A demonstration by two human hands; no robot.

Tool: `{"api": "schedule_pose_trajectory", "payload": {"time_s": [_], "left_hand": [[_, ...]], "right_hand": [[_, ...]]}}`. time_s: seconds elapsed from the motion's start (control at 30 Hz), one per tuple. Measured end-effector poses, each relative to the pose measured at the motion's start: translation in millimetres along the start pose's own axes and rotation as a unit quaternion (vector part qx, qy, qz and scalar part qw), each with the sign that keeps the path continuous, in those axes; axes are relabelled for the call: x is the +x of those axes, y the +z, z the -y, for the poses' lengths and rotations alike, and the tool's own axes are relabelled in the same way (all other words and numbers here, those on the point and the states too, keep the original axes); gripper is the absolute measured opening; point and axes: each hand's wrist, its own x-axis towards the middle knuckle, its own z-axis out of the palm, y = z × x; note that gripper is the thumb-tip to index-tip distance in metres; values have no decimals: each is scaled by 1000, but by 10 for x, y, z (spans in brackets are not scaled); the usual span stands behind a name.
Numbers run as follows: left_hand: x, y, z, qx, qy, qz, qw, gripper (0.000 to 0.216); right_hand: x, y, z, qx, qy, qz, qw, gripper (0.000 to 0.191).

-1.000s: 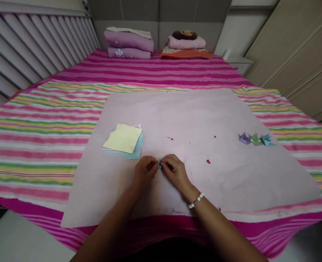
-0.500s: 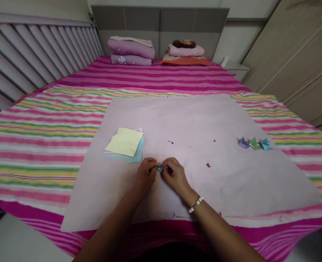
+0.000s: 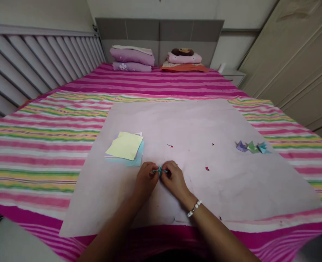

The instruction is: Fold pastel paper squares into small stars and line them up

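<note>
Both hands (image 3: 161, 180) pinch one teal paper piece (image 3: 159, 170).

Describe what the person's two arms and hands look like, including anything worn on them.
Both forearms are bare, with no sleeves in view and no gloves. The right hand has a bracelet of small white beads around its wrist. The left hand and its wrist carry nothing visible: no ring, watch or band can be made out.
</note>
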Motion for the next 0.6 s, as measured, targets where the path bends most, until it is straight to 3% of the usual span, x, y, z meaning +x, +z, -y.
{"api": "schedule_pose_trajectory", "payload": {"time_s": [0.33,0.6], "left_hand": [[10,-24,-43,56,19,21,998,27],[-1,-20,-112,104,6,48,993,24]], "right_hand": [[11,-13,23,3,-4,2,1000,21],[10,-13,26,17,-3,9,1000,23]]}}
